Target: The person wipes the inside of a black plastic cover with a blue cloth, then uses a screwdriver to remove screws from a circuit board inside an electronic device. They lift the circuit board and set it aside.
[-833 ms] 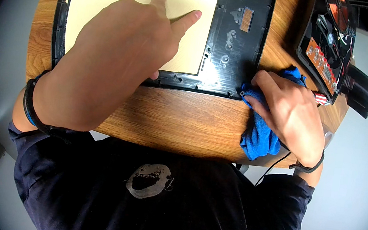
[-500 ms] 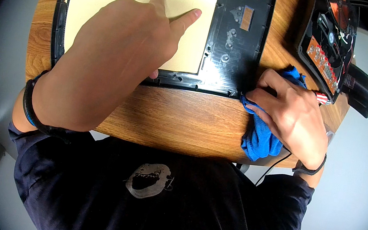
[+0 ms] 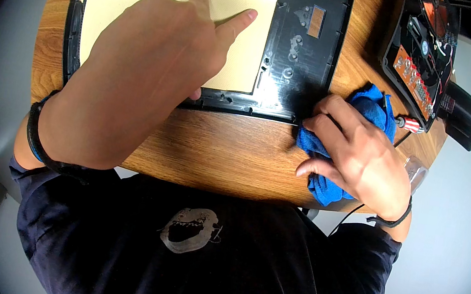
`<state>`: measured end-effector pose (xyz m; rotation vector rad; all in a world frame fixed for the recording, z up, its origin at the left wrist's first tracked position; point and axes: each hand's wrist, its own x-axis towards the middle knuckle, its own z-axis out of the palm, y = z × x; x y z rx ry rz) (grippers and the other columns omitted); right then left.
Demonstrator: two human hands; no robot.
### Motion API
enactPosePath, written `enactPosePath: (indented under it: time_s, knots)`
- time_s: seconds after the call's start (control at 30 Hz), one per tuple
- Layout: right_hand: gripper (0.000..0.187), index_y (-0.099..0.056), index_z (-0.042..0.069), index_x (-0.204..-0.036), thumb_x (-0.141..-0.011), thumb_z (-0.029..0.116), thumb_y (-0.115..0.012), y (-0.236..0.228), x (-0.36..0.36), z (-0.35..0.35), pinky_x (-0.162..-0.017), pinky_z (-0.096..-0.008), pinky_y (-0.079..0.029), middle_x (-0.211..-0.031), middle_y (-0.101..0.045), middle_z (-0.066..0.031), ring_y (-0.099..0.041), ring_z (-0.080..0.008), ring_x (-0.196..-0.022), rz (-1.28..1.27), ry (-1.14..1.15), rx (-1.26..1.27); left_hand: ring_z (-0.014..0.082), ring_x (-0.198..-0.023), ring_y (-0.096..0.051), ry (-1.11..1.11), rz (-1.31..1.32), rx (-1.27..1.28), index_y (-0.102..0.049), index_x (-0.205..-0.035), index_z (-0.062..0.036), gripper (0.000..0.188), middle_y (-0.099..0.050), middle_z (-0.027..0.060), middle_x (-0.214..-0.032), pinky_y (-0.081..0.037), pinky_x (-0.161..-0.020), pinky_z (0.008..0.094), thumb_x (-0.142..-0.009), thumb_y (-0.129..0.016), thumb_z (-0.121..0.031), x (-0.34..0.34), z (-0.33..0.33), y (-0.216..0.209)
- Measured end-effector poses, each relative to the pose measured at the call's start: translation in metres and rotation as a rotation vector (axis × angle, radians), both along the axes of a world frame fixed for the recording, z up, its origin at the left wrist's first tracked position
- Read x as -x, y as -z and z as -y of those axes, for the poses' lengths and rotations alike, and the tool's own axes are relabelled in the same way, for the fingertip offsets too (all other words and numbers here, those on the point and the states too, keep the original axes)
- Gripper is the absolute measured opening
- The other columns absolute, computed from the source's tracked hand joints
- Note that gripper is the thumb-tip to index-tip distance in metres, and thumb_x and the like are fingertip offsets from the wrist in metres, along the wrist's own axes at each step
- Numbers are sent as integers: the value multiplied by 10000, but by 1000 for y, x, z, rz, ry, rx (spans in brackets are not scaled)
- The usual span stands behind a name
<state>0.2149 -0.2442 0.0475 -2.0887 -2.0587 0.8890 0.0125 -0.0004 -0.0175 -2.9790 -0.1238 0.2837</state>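
Observation:
My left hand (image 3: pixel 155 51) lies over the cream-coloured inner panel (image 3: pixel 135 6) of a flat black plastic frame (image 3: pixel 274 104). Two of its fingers stretch out and rest spread on the panel; a thumb tip shows near the frame's front edge. At the frame's front right corner, my right hand (image 3: pixel 361 149) is bent over a crumpled blue cloth (image 3: pixel 373 109), its fingers curled onto the fabric. The thumb stands apart at the cloth's left side. Part of the cloth is hidden beneath the palm.
A black housing (image 3: pixel 404 80) with an orange circuit board (image 3: pixel 416 82) and wires stands at the back right. By it are a red-and-white screwdriver handle (image 3: pixel 410 124) and a black block-shaped part (image 3: pixel 462 116). A clear container (image 3: pixel 415 172) sits near the wooden table's (image 3: pixel 217 150) right edge.
My right hand has shifted slightly left and down over the cloth, and its thumb has spread away from the fingers. More of the screwdriver shows. My left hand has barely moved.

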Motion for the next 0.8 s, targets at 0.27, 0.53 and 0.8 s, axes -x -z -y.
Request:
enactPosePath:
  time_s: [0.27,0.53,0.8]
  knots:
    - [247,-810,1,-1199,-964,67,-846,9,7,-1,-972,-442,-669,-1266,-719,-143,-790,-356,-1164,82,-56,-34,236,-823,-848,-15,-31,10,-475,-1852,-293,1207,-683,350,-1637,-670,-753,339,-777,-1002,-440,0,2,-2]
    - [198,-804,0,-1179,-997,73,-829,2,-1,1,-981,-476,-643,-1227,-732,-161,-784,-371,-1143,64,8,-21,245,-819,-848,-25,-36,36,-480,-1848,-286,1184,-663,355,-1656,-672,-758,355,-790,-1000,-407,-1,2,-6]
    - [200,-795,9,-1152,-973,65,-862,8,10,3,-969,-479,-639,-1173,-723,-150,-778,-394,-1107,9,112,-51,253,-834,-856,-56,-63,61,-497,-1839,-292,1180,-666,353,-1653,-680,-781,359,-778,-1000,-404,0,-1,-7]
